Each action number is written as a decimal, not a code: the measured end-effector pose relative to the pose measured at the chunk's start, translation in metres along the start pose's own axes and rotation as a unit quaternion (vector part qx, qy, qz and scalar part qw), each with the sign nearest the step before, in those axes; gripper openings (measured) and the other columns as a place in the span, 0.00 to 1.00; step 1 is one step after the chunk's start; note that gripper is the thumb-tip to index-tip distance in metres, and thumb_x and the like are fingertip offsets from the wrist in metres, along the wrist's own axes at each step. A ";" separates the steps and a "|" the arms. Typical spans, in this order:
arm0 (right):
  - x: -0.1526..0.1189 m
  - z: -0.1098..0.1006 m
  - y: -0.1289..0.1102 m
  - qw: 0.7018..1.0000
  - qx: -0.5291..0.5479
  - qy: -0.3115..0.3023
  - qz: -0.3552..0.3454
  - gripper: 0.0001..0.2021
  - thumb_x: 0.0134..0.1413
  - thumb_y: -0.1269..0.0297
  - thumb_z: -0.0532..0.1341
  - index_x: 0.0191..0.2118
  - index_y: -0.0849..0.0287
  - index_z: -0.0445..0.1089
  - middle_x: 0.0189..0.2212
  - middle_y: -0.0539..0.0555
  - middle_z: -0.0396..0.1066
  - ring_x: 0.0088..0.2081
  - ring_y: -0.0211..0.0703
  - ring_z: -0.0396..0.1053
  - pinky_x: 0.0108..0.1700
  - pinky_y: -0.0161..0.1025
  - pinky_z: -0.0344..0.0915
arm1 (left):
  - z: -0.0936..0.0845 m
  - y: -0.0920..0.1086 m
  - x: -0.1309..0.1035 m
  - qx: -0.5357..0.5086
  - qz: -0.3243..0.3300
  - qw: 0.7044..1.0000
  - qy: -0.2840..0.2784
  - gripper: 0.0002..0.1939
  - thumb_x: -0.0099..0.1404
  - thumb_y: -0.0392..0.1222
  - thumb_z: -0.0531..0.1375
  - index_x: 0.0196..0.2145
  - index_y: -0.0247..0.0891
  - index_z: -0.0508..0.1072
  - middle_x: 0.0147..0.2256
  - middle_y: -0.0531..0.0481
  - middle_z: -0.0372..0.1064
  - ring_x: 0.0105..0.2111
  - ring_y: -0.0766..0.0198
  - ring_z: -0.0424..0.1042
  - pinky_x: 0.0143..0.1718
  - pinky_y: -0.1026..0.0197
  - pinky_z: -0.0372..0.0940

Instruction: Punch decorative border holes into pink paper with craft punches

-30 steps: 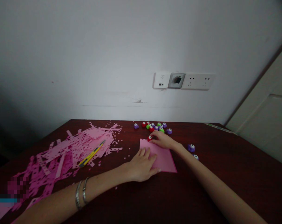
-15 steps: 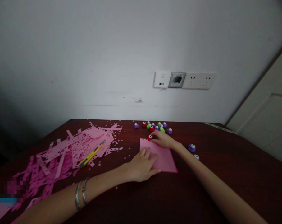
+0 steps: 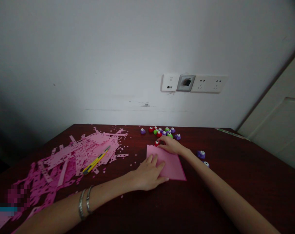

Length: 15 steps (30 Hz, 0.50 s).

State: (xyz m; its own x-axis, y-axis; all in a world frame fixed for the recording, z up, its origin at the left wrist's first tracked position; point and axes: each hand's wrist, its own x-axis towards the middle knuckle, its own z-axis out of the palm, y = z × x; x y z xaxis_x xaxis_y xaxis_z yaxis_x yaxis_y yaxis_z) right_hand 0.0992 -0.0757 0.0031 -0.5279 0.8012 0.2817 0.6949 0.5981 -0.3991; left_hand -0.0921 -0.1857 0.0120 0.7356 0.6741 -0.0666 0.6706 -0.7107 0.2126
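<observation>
A pink sheet of paper point(image 3: 173, 167) lies on the dark red table. My left hand point(image 3: 149, 173) rests flat on its left part, fingers spread. At the sheet's far edge, my right hand point(image 3: 169, 145) has its fingers closed on a small red punch point(image 3: 157, 143) with a white round top. A few small dark marks or holes show along that far edge, left of the punch. Whether the paper sits inside the punch is too small to tell.
Several red, green and purple punches point(image 3: 170, 135) stand behind my right hand. Two purple ones point(image 3: 201, 154) lie right of the sheet. Left is a heap of pink paper strips point(image 3: 64, 159) with a yellow cutter point(image 3: 95, 162) on top. A wall with sockets point(image 3: 208, 84) rises behind.
</observation>
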 end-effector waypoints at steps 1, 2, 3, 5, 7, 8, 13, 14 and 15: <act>0.000 0.000 0.000 1.000 0.000 0.001 0.000 0.11 0.51 0.63 0.59 0.40 0.59 0.71 0.39 0.56 0.71 0.41 0.45 0.67 0.43 0.41 0.62 | 0.000 0.000 0.000 0.000 0.000 1.000 -0.001 0.34 0.64 0.62 0.39 0.60 0.37 0.48 0.61 0.35 0.40 0.60 0.42 0.40 0.55 0.44 0.46; 0.000 0.000 0.001 1.000 0.000 0.002 0.002 0.11 0.50 0.62 0.59 0.40 0.59 0.71 0.39 0.57 0.71 0.41 0.46 0.67 0.43 0.41 0.62 | 0.000 0.000 0.000 0.001 0.001 1.000 0.000 0.34 0.64 0.62 0.39 0.60 0.37 0.48 0.61 0.35 0.40 0.60 0.42 0.40 0.55 0.45 0.46; 0.000 0.000 0.001 1.000 -0.001 0.004 0.005 0.11 0.50 0.62 0.59 0.40 0.59 0.71 0.39 0.57 0.71 0.41 0.46 0.68 0.42 0.41 0.62 | 0.000 0.000 0.000 0.001 0.002 1.000 0.002 0.34 0.64 0.62 0.39 0.60 0.37 0.48 0.61 0.35 0.40 0.60 0.42 0.40 0.55 0.45 0.45; 0.000 -0.001 0.000 1.000 -0.002 0.007 0.016 0.11 0.49 0.62 0.60 0.39 0.59 0.71 0.38 0.56 0.71 0.39 0.45 0.68 0.40 0.40 0.63 | 0.000 0.000 0.000 0.003 0.004 1.000 0.005 0.34 0.64 0.62 0.39 0.60 0.37 0.48 0.61 0.35 0.40 0.60 0.42 0.40 0.55 0.45 0.45; 0.000 -0.001 -0.001 1.000 -0.003 0.007 0.023 0.11 0.48 0.62 0.61 0.38 0.59 0.71 0.37 0.56 0.71 0.37 0.45 0.68 0.38 0.39 0.63 | 0.000 0.000 0.000 0.003 0.003 1.000 0.004 0.35 0.64 0.62 0.38 0.60 0.36 0.48 0.61 0.34 0.40 0.60 0.41 0.40 0.55 0.45 0.45; 0.000 -0.002 -0.001 1.000 -0.004 0.007 0.023 0.11 0.48 0.62 0.61 0.38 0.59 0.71 0.36 0.56 0.71 0.37 0.44 0.68 0.38 0.39 0.63 | 0.000 0.001 0.000 0.003 0.002 1.000 0.003 0.35 0.63 0.62 0.38 0.60 0.36 0.49 0.61 0.34 0.40 0.60 0.41 0.40 0.55 0.45 0.45; 0.001 -0.002 -0.003 1.000 -0.012 0.007 0.015 0.11 0.49 0.63 0.60 0.39 0.60 0.71 0.37 0.56 0.72 0.38 0.45 0.68 0.39 0.39 0.63 | 0.001 0.000 0.000 0.005 -0.001 1.000 0.001 0.34 0.64 0.62 0.39 0.60 0.37 0.49 0.61 0.34 0.40 0.60 0.42 0.40 0.55 0.45 0.45; 0.001 -0.002 -0.003 1.000 -0.014 0.007 0.017 0.11 0.49 0.62 0.60 0.39 0.60 0.71 0.37 0.56 0.72 0.38 0.45 0.68 0.39 0.39 0.63 | 0.001 0.000 0.000 0.006 -0.001 1.000 0.001 0.34 0.64 0.62 0.39 0.60 0.37 0.49 0.61 0.34 0.40 0.60 0.42 0.40 0.55 0.45 0.45; 0.001 -0.002 -0.003 1.000 -0.016 0.007 0.020 0.12 0.49 0.62 0.60 0.39 0.59 0.71 0.36 0.56 0.72 0.37 0.45 0.68 0.38 0.39 0.63 | 0.001 0.000 0.001 0.007 -0.001 1.000 0.001 0.35 0.64 0.62 0.39 0.60 0.37 0.48 0.61 0.34 0.39 0.60 0.42 0.40 0.55 0.45 0.45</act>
State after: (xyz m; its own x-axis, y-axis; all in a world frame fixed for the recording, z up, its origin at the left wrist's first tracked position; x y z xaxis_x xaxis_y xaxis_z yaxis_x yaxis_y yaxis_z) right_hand 0.0981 -0.0767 0.0062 -0.4929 0.8246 0.2777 0.7308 0.5656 -0.3822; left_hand -0.0917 -0.1854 0.0105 0.7342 0.6759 -0.0641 0.6730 -0.7122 0.1994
